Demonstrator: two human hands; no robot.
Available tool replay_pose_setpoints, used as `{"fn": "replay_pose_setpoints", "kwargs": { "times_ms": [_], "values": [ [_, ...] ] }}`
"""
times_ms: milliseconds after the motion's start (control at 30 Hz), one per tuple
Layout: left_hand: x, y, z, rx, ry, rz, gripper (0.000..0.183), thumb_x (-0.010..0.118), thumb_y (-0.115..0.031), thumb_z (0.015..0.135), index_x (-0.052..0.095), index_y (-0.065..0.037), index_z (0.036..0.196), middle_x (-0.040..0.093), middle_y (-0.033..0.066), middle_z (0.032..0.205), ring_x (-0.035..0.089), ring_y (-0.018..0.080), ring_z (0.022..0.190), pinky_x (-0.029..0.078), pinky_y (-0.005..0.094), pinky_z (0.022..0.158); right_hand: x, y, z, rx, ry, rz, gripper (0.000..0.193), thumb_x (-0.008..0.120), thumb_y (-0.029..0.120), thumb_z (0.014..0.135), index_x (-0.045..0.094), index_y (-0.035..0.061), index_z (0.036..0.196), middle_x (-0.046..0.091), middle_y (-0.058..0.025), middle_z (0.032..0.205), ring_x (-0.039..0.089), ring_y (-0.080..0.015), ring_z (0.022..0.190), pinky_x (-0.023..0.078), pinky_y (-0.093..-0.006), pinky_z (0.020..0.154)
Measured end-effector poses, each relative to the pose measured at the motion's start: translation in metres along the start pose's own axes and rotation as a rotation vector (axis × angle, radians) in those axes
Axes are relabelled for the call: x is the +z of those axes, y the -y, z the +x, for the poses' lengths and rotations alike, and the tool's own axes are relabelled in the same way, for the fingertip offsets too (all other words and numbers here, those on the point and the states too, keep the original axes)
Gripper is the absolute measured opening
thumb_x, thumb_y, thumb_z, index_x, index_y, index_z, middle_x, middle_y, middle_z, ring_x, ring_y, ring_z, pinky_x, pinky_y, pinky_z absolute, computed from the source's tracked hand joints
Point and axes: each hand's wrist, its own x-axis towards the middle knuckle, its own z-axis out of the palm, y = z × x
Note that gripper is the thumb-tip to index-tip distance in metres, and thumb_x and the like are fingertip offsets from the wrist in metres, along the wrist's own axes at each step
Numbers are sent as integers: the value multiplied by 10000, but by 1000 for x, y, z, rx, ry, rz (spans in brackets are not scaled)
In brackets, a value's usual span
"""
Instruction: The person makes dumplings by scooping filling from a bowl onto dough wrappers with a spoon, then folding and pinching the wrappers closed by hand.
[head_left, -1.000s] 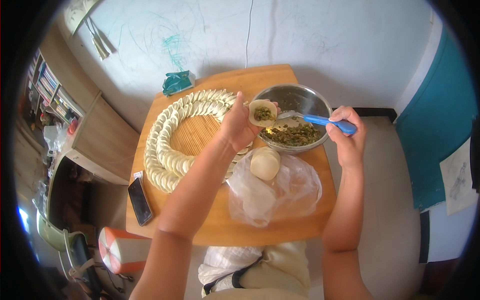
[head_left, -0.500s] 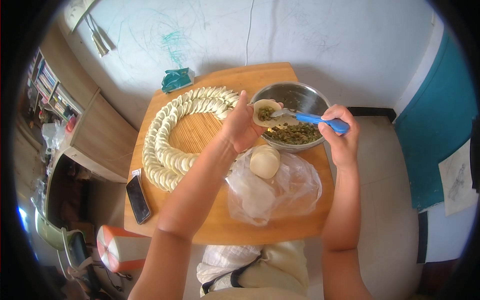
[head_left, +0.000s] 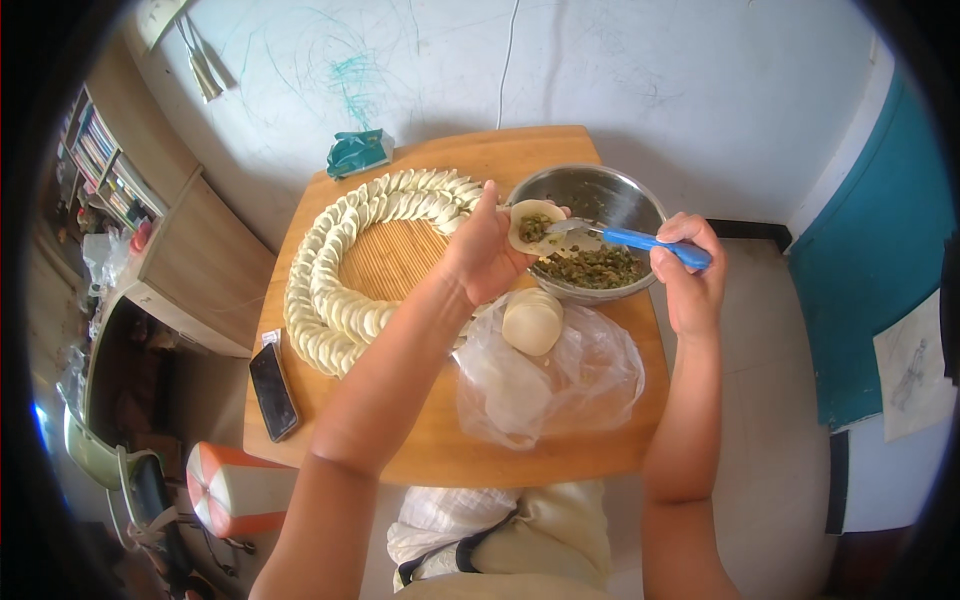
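Observation:
Held up in my left hand (head_left: 482,250) is a round dumpling wrapper (head_left: 526,213), with a lump of chopped green filling (head_left: 538,228) in its middle. A spoon with a blue handle (head_left: 655,245) is gripped in my right hand (head_left: 695,270). Its metal tip is at the filling's right edge. Just behind and below the wrapper stands a steel bowl (head_left: 630,190) with more filling inside. Closer to me, a stack of wrappers (head_left: 533,324) rests on a clear plastic bag (head_left: 590,385). Left of my left hand, pleated dumplings (head_left: 330,240) lie in curved overlapping rows on a slatted tray (head_left: 385,265).
A phone (head_left: 272,392) lies at the left edge of the wooden table (head_left: 420,465). A green packet (head_left: 358,152) sits at the back left corner. An orange and white stool (head_left: 235,490) stands on the floor at the left, below a cabinet (head_left: 205,270).
The spoon has shifted very slightly to the right relative to the wrapper. The whole view has moved a little; my left hand keeps the same hold.

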Motion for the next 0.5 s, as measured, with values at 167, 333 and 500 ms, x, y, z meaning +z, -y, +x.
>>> {"fn": "replay_pose_setpoints", "kwargs": {
  "times_ms": [167, 333, 500],
  "values": [
    [0, 2, -3, -20, -16, -25, 791, 53, -534, 959, 346, 113, 1306, 461, 244, 1295, 438, 323, 1236, 317, 397, 1096, 9, -1, -2, 9, 43, -25, 122, 646, -28, 762, 553, 26, 821, 534, 9, 790, 447, -26, 666, 330, -177, 562],
    [-2, -1, -11, -2, 18, -30, 813, 40, -550, 949, 340, 111, 1315, 442, 246, 1317, 427, 339, 1246, 308, 397, 1097, 18, 7, -3, 51, -60, 181, 69, 618, 21, 848, 551, 24, 866, 526, -9, 716, 443, -40, 565, 346, -189, 482],
    [2, -6, -23, -78, 103, -11, 858, 54, -604, 925, 336, 97, 1332, 416, 238, 1352, 402, 318, 1277, 323, 397, 1083, 23, 9, -4, 54, -68, 160, 80, 612, 64, 871, 546, 19, 883, 515, -12, 670, 431, -48, 517, 341, -191, 454]
  ]
}}
